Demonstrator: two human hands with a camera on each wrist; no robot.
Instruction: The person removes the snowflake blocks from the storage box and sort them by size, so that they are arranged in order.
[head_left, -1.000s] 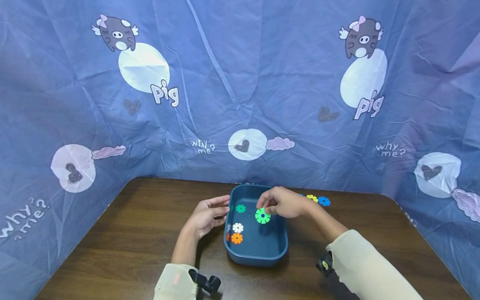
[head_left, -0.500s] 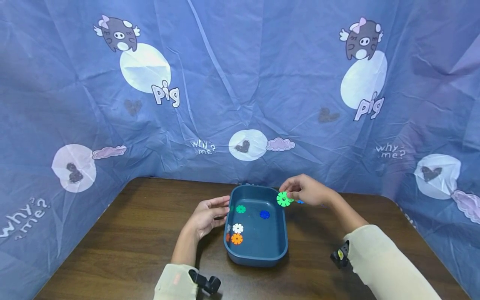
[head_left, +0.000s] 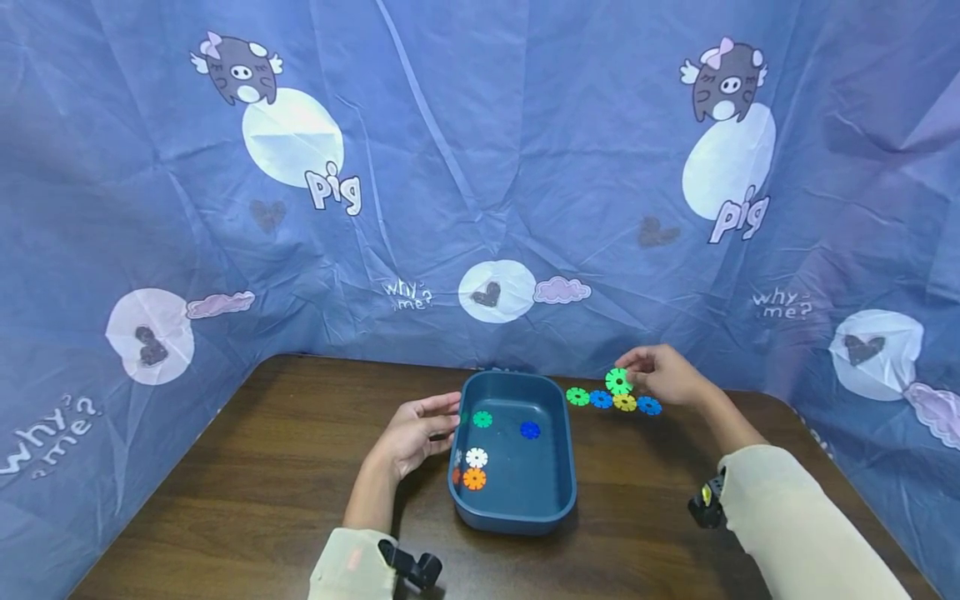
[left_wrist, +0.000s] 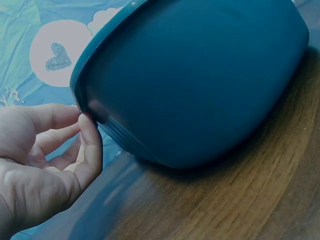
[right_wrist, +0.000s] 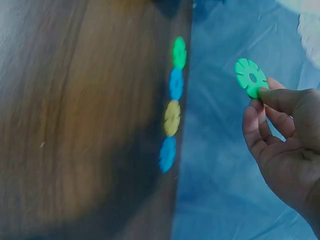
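Note:
My right hand (head_left: 670, 377) pinches a light green notched plastic disc (head_left: 618, 382) between thumb and fingers, raised above a row of similar discs. That row on the table runs from a green disc (head_left: 577, 397) through a blue disc (head_left: 601, 399) and a yellow disc (head_left: 625, 402) to another blue disc (head_left: 649, 406). My left hand (head_left: 411, 435) touches the left side of a dark blue plastic bin (head_left: 513, 518) with its fingertips, close under the rim. Inside the bin lie a green disc (head_left: 482, 419), a dark blue disc (head_left: 530, 430), a white disc (head_left: 476, 457) and an orange disc (head_left: 474, 478).
The brown wooden table (head_left: 285, 475) carries the bin near its middle. A blue printed cloth (head_left: 420, 208) hangs behind and at both sides. The disc row lies close to the table's back edge, right of the bin.
My right hand has carried the light green disc from over the bin to the right, above the row, uncovering the dark blue disc in the bin. The left hand stays at the bin's side.

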